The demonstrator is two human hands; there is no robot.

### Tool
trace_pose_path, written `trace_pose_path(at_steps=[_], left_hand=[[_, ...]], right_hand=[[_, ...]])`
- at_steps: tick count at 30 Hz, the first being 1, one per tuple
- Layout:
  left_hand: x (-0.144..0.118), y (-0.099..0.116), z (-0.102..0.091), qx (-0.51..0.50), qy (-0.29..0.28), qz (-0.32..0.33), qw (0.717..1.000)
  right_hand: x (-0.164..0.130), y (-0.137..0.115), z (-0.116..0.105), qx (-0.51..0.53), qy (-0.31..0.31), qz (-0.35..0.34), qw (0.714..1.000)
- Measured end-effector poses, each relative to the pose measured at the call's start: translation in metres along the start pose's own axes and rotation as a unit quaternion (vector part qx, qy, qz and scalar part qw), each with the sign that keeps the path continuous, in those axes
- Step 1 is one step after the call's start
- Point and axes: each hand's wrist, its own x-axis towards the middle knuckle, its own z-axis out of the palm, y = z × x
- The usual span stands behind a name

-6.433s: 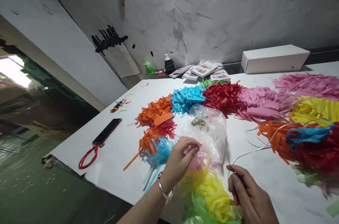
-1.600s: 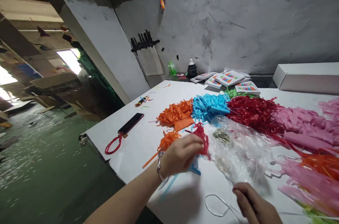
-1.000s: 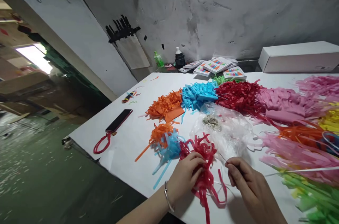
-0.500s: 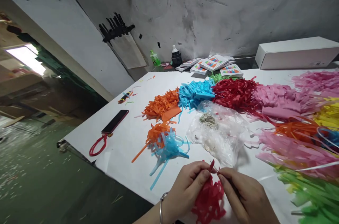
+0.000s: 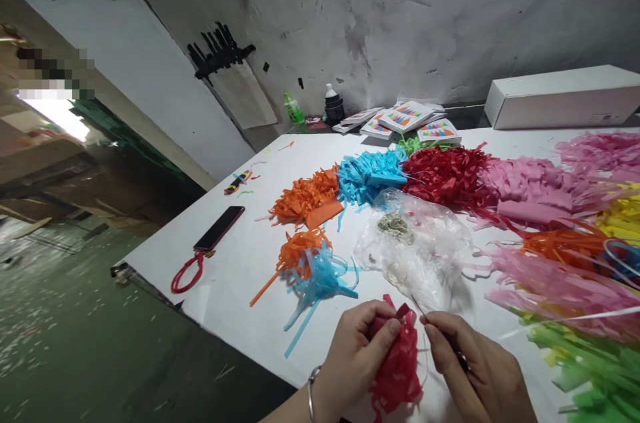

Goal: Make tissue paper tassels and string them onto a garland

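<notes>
The left hand is clamped around a red paper tassel near the front edge of the white table; thumb and fingers pinch its folded top, and the crinkled strips hang down in a bunch below the fist; the right hand sits just beside it, fingers closed in a pinch on a thin needle-like pin whose tip points up toward the clear plastic bag.

One red tassel in hand; two finished-looking tassels lie loose toward the left of the bag, one orange tassel and one blue tassel, touching each other; one phone with a red cord lies near the left edge; one white box stands along the far edge, beside a small stack of printed cards.

Against half a second ago, the red tassel has been gathered deeper into the left fist; the right hand has drawn slightly apart from it, the pin now showing between the two hands; the piles on the table have not moved.
</notes>
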Motion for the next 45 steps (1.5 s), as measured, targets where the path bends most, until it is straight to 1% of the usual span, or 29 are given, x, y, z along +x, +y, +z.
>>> trace_pose_path(at_steps=[2, 3, 5, 6, 8, 10, 11, 13, 14, 16, 18, 22, 24, 28, 32, 36, 42, 45], left_hand=[[-0.001, 0.001, 0.001, 0.057, 0.005, 0.045, 0.997], [-0.002, 0.002, 0.002, 0.074, 0.003, 0.067, 0.995], [-0.003, 0.006, 0.002, 0.071, -0.016, 0.097, 0.993], [-0.003, 0.008, 0.002, 0.052, -0.035, 0.102, 0.993], [-0.003, 0.011, 0.001, -0.007, -0.084, 0.083, 0.993], [-0.003, 0.012, 0.001, -0.090, -0.128, 0.011, 0.988], [-0.003, 0.012, 0.001, -0.133, -0.134, -0.035, 0.981], [-0.004, 0.009, 0.001, -0.201, -0.110, -0.107, 0.967], [-0.004, 0.007, 0.001, -0.222, -0.087, -0.124, 0.963], [-0.004, 0.004, 0.001, -0.242, -0.036, -0.130, 0.961], [-0.003, 0.002, 0.002, -0.253, 0.003, -0.124, 0.959], [-0.002, 0.001, 0.003, -0.265, 0.043, -0.121, 0.956], [-0.002, 0.000, 0.004, -0.270, 0.046, -0.121, 0.954], [-0.003, -0.003, 0.005, -0.247, 0.052, -0.104, 0.962], [-0.004, -0.002, 0.004, -0.199, 0.069, -0.077, 0.975], [-0.003, -0.001, 0.005, -0.175, 0.064, -0.057, 0.981], [-0.005, -0.004, 0.008, -0.203, 0.062, -0.080, 0.974], [-0.005, -0.004, 0.009, -0.207, 0.058, -0.086, 0.973]], right_hand=[[0.000, -0.001, 0.003, 0.025, 0.012, 0.037, 0.999], [0.000, -0.002, 0.005, 0.035, 0.010, 0.045, 0.998], [0.000, -0.002, 0.008, 0.053, -0.004, 0.038, 0.998], [0.000, -0.002, 0.008, 0.059, -0.009, 0.032, 0.998], [0.001, -0.001, 0.009, 0.065, -0.009, 0.024, 0.998], [0.001, 0.000, 0.008, 0.069, -0.006, 0.019, 0.997], [0.001, 0.000, 0.007, 0.070, -0.002, 0.018, 0.997], [0.000, 0.000, 0.005, 0.065, 0.012, 0.024, 0.997], [0.000, -0.001, 0.004, 0.061, 0.020, 0.033, 0.997], [0.000, -0.003, 0.002, 0.047, 0.033, 0.054, 0.997], [0.000, -0.004, 0.000, 0.040, 0.030, 0.052, 0.997], [-0.002, -0.004, 0.001, 0.032, -0.013, -0.033, 0.999], [-0.003, -0.003, 0.003, 0.018, -0.026, -0.053, 0.998], [-0.006, 0.000, 0.005, -0.010, -0.037, -0.048, 0.998], [-0.006, 0.000, 0.006, -0.014, -0.061, -0.019, 0.998], [-0.007, -0.001, 0.006, 0.008, -0.044, 0.002, 0.999], [-0.006, -0.001, 0.004, 0.004, -0.063, -0.034, 0.997], [-0.005, -0.001, 0.004, 0.006, -0.059, -0.026, 0.998]])
